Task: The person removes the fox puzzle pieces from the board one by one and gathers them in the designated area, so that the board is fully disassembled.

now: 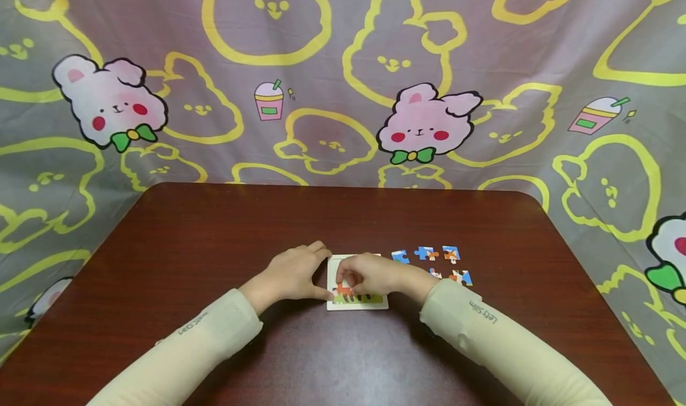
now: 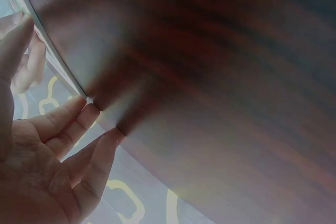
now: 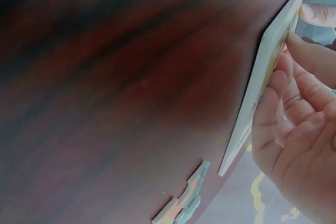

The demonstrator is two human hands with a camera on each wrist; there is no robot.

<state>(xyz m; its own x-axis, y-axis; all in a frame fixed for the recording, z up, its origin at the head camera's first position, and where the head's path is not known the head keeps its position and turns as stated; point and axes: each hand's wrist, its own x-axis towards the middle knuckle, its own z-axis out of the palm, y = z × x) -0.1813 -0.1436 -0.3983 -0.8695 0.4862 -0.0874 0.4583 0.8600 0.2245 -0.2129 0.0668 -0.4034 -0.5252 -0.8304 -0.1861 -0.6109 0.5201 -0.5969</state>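
A white-rimmed puzzle tray (image 1: pixel 354 308) lies on the table, a green-and-orange picture showing in its lower part. My left hand (image 1: pixel 295 272) steadies its left side, the thumb at the near corner and the fingertips by the far corner. In the left wrist view the fingers (image 2: pixel 79 109) are nearly straight along the tray's edge. Over the tray, my right hand (image 1: pixel 370 273) has its fingers curled toward the thumb, pinching an orange puzzle piece (image 1: pixel 341 287) at the picture's left. The hand covers much of the tray's upper part.
Right of the tray lie several loose puzzle pieces (image 1: pixel 451 253) in blue, orange and white; the right forearm partly hides some. The dark red-brown table (image 1: pixel 257 221) extends all round. A patterned cloth (image 1: pixel 332 49) hangs behind its far edge.
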